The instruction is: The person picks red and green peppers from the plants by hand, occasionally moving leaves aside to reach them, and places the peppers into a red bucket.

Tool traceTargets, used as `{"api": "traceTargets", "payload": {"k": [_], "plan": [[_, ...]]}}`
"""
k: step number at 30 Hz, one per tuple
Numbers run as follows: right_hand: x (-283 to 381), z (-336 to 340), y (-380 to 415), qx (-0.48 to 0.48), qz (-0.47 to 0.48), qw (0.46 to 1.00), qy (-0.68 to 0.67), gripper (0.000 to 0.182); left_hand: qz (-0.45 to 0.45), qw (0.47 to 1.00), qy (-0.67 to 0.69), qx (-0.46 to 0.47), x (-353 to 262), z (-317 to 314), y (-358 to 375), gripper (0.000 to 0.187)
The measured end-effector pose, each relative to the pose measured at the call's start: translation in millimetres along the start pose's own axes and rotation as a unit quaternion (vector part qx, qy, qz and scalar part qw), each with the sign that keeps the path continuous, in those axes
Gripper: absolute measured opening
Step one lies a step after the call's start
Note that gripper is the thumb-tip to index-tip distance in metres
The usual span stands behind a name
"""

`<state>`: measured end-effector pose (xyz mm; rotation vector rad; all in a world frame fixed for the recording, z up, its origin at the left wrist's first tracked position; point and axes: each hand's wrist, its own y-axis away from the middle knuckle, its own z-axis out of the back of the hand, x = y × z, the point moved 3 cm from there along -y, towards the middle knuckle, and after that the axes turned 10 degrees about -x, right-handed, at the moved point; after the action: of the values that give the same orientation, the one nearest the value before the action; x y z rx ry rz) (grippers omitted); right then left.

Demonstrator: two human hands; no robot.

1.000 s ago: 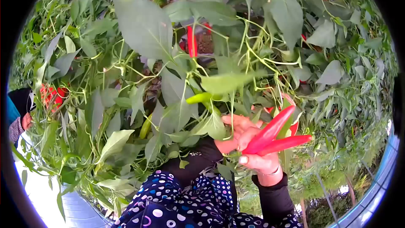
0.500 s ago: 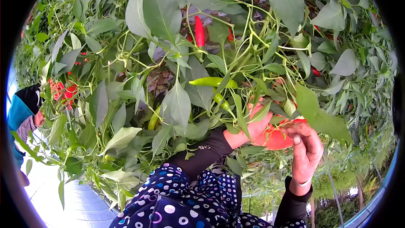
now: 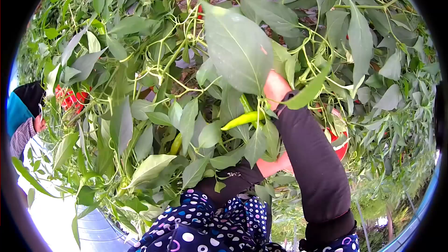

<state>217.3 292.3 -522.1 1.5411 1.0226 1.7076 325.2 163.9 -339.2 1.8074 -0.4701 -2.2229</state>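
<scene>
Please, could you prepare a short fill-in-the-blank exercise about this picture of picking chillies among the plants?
1. The right hand reaches up among the leaves, its arm in a ____ sleeve.
2. The chilli hanging beside that sleeve is ____ in colour.
3. The left hand is largely hidden behind the right ____.
4. Another person's hand shows at the ____ edge of the picture.

Missing words: black; green; arm; left

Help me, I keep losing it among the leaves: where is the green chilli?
In the head view the green chilli hangs near the middle, just left of the black sleeve of the right arm, under a big leaf.
</scene>
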Motion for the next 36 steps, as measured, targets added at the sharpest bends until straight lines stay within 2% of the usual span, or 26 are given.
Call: {"api": "traceTargets", "payload": {"k": [1,2,3,5,7,9,11,13,14,15,18,19,21,23,25,27,29,33,34,35,36], "plan": [[22.1,13.9,33.1,0.097,-0.124,0.986,0.046,0.057,0.002,1.0,0.002,0.001,0.7,2.6,1.5,0.032],[24.3,15.0,42.6,0.088,-0.179,0.98,-0.003,0.039,0.002,1.0,0.003,0.001,0.4,4.2,1.7,0.031],[32.2,21.3,52.2,0.088,-0.182,0.979,-0.003,0.039,0.004,1.0,0.003,-0.001,1.2,4.6,-0.1,0.031],[62.9,28.1,79.5,0.184,-0.118,0.954,-0.207,0.021,0.005,1.0,0.003,-0.004,2.0,10.2,-1.0,0.031],[83.3,32.5,116.8,0.136,0.012,0.961,-0.241,0.011,0.005,1.0,0.003,-0.007,1.2,10.7,-2.9,0.031],[78.2,39.0,139.7,0.059,-0.099,0.976,-0.182,0.011,0.001,1.0,-0.001,-0.01,0.8,10.4,-5.1,0.03],[68.3,47.9,153.8,0.08,-0.07,0.973,-0.203,0.013,0.002,1.0,-0.006,-0.015,0.5,11.7,-8.2,0.03],[69.6,58.9,176.4,0.059,-0.072,0.985,-0.143,0.011,-0.003,1.0,-0.01,-0.016,1.4,11.5,-11.1,0.03],[77.5,60.3,189.3,0.059,-0.03,0.98,-0.189,0.012,-0.003,1.0,-0.013,-0.017,1.1,11.8,-13.0,0.029],[86.5,62.9,198.8,0.052,-0.021,0.988,-0.141,0.013,-0.004,1.0,-0.014,-0.018,1.4,11.3,-14.8,0.029],[98.2,70.0,230.3,-0.027,-0.059,0.968,-0.241,0.015,-0.008,1.0,-0.02,-0.022,2.3,11.6,-19.0,0.029],[97.3,80.4,236.3,0.051,0.057,0.989,-0.124,0.014,-0.007,1.0,-0.018,-0.022,2.2,11.6,-19.4,0.029],[106.1,100.1,249.1,0.036,0.201,0.978,0.032,0.016,-0.01,1.0,-0.017,-0.023,0.9,10.4,-20.9,0.028],[109.3,122.3,255.1,0.011,0.224,0.973,0.043,0.019,-0.008,0.999,-0.014,-0.028,-2.3,9.2,-22.4,0.028],[117.1,138.7,248.7,-0.051,0.211,0.974,-0.064,0.023,-0.008,0.999,-0.009,-0.033,-3.4,6.4,-25.4,0.028],[120.0,154.6,241.6,-0.081,0.155,0.97,-0.17,0.023,-0.008,0.999,-0.012,-0.048,-4.8,8.6,-27.9,0.028],[121.8,156.7,255.5,-0.04,0.184,0.962,-0.197,0.023,-0.002,0.998,-0.018,-0.061,-6.1,12.0,-27.9,0.027],[94.9,165.1,293.3,0.018,0.109,0.975,-0.192,0.021,0.036,0.994,-0.042,-0.097,-12.5,22.6,-46.0,0.027],[80.6,170.7,297.2,0.022,0.061,0.974,-0.219,0.025,0.059,0.989,-0.061,-0.123,-13.8,26.1,-56.7,0.027],[69.9,172.6,296.8,0.037,0.03,0.97,-0.237,0.022,0.093,0.981,-0.081,-0.151,-10.8,22.8,-66.7,0.027],[59.9,176.4,296.7,0.012,0.005,0.966,-0.26,0.019,0.007,0.951,-0.058,-0.304,-1.6,-2.5,-62.1,0.033]]}}
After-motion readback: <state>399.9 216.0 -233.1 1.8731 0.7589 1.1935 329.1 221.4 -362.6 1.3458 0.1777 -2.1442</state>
